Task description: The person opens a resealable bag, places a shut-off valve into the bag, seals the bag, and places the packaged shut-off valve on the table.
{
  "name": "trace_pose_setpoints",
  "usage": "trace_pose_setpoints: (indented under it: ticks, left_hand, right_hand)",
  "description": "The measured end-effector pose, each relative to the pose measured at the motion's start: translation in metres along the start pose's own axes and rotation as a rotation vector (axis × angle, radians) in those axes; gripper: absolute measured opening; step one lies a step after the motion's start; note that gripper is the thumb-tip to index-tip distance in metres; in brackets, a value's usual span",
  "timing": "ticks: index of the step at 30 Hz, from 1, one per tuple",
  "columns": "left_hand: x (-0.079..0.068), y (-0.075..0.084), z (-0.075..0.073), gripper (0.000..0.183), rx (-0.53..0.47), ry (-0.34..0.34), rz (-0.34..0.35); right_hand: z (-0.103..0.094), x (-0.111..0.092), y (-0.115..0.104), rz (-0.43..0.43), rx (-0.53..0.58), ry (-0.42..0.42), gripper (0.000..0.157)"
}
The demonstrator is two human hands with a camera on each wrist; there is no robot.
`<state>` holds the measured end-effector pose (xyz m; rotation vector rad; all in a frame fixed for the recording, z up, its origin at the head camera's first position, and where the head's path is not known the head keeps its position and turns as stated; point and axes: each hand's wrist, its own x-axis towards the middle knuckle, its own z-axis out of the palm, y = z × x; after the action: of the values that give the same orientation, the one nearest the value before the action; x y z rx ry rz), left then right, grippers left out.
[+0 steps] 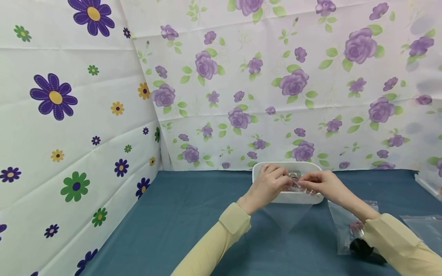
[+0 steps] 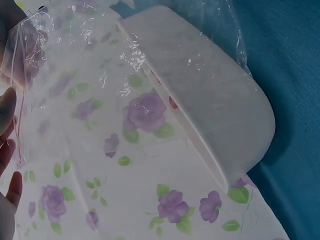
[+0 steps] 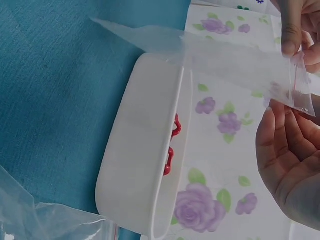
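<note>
Between the two hands hangs a clear zip bag (image 1: pixel 286 215) with a red line along its zip strip (image 3: pixel 294 80). My left hand (image 1: pixel 271 183) holds it at one top corner, its thumb on the zip strip in the right wrist view. The right hand (image 1: pixel 320 183) pinches the other top corner, fingertips right at the edge (image 3: pixel 295 160). The bag's lower part drapes down in front of a white oblong bin (image 1: pixel 288 198). Small shiny red pieces (image 3: pixel 171 160) show inside the bin near its rim; the hands hide much of its inside.
Under the right forearm lies a second clear zip bag (image 1: pixel 340 218) with something reddish inside, beside a black object (image 1: pixel 361 247). Another clear bag (image 1: pixel 424 230) lies at the right edge. Flowered cloth walls (image 1: pixel 207 96) stand behind and left of the blue tablecloth (image 1: pixel 172 222).
</note>
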<state>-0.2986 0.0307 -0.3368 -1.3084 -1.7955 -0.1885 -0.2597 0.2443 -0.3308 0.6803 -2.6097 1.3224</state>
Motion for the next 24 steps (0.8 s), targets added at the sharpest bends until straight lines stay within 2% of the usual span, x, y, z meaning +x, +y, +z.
trace_pose_setpoints:
  ticks: [13,16,20,24]
  left_hand:
    - [0.001,0.003,-0.008,0.005,-0.029,0.066,0.039]
    - [0.000,0.006,-0.010,0.005,-0.027,0.077,0.071]
    - [-0.002,0.012,-0.012,0.007,-0.018,0.058,0.129]
    - [-0.003,0.019,-0.011,0.007,-0.025,0.048,0.158]
  right_hand:
    - [0.000,0.003,-0.009,-0.018,-0.139,0.020,0.012]
    - [-0.001,0.004,-0.011,-0.022,-0.187,0.032,0.008]
    - [-0.004,0.005,-0.013,-0.039,-0.242,0.059,0.005]
    - [-0.005,0.005,-0.015,-0.058,-0.282,0.078,0.004]
